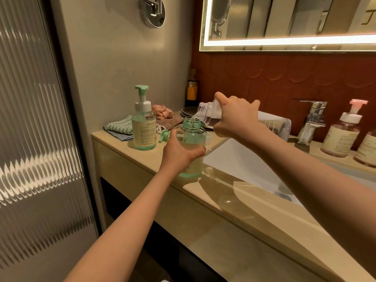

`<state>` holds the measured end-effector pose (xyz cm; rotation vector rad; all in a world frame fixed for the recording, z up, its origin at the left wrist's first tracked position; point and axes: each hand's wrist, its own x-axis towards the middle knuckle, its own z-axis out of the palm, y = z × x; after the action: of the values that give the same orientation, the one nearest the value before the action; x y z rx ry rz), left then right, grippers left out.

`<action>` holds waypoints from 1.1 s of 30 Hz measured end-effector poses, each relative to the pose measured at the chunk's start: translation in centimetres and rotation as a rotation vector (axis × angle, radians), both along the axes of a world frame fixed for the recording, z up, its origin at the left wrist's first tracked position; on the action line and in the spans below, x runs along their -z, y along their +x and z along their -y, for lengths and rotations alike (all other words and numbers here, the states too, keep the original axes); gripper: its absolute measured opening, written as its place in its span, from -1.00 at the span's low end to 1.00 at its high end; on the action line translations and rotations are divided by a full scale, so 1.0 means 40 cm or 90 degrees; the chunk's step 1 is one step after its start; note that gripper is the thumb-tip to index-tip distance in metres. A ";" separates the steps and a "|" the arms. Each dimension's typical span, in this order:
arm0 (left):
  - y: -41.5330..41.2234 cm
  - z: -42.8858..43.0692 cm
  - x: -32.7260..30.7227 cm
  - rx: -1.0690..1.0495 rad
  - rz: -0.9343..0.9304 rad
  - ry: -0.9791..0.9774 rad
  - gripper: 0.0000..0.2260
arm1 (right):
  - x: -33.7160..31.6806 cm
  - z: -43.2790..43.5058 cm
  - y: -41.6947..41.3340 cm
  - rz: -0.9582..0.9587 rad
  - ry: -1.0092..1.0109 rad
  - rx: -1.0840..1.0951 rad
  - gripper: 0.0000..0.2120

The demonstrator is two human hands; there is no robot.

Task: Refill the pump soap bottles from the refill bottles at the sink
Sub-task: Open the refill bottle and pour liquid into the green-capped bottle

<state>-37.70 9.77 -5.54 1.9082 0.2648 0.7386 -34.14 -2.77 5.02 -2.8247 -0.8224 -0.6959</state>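
My left hand (180, 153) grips a green-tinted soap bottle (192, 135) with its pump off, standing on the counter edge (142, 157) beside the sink (244, 161). My right hand (236, 117) holds a clear refill bottle (207, 112) tipped over, its mouth right above the open neck. A thin clear stream runs into the green bottle. The removed green pump head (163, 136) lies on the counter behind my left hand. A second green pump bottle (144, 125) with its pump on stands to the left.
Two pink-capped pump bottles (343, 133) stand right of the chrome tap (311, 121). Folded cloths (122, 127), dark plates (189, 111) and a dark bottle (192, 88) sit at the back left. A small puddle (213, 176) lies on the counter front.
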 end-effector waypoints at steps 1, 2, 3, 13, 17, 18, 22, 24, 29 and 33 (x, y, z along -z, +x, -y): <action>0.001 0.000 0.000 0.000 -0.001 -0.001 -0.32 | 0.000 0.000 -0.001 -0.002 0.000 0.000 -0.39; 0.002 -0.001 0.001 0.000 -0.002 -0.003 -0.31 | 0.000 0.000 0.000 -0.005 0.000 0.000 -0.38; 0.003 -0.001 0.001 -0.001 -0.003 -0.004 -0.30 | 0.000 0.000 0.000 -0.007 0.000 0.001 -0.37; 0.008 -0.002 0.005 -0.012 -0.004 0.004 -0.28 | -0.004 -0.004 -0.002 -0.009 -0.009 0.005 -0.39; 0.007 -0.002 0.005 -0.013 0.001 0.007 -0.27 | -0.005 -0.004 -0.004 -0.011 -0.009 0.007 -0.40; 0.006 -0.001 0.005 -0.014 0.001 0.008 -0.28 | -0.005 -0.004 -0.003 -0.012 -0.008 0.008 -0.40; 0.006 -0.002 0.005 -0.012 0.001 0.004 -0.28 | -0.005 -0.005 -0.004 -0.014 -0.009 0.006 -0.41; 0.005 -0.002 0.005 -0.009 -0.001 0.004 -0.27 | -0.007 -0.005 -0.005 -0.012 -0.009 0.004 -0.41; 0.004 -0.002 0.005 -0.014 -0.003 0.005 -0.28 | -0.010 -0.005 -0.009 -0.009 -0.014 0.003 -0.41; 0.003 -0.001 0.004 -0.010 -0.003 0.005 -0.24 | -0.012 -0.004 -0.014 -0.014 -0.018 0.004 -0.40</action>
<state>-37.56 9.80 -5.71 1.9178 0.2796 0.7467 -34.70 -2.60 5.48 -2.8560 -0.8276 -0.6572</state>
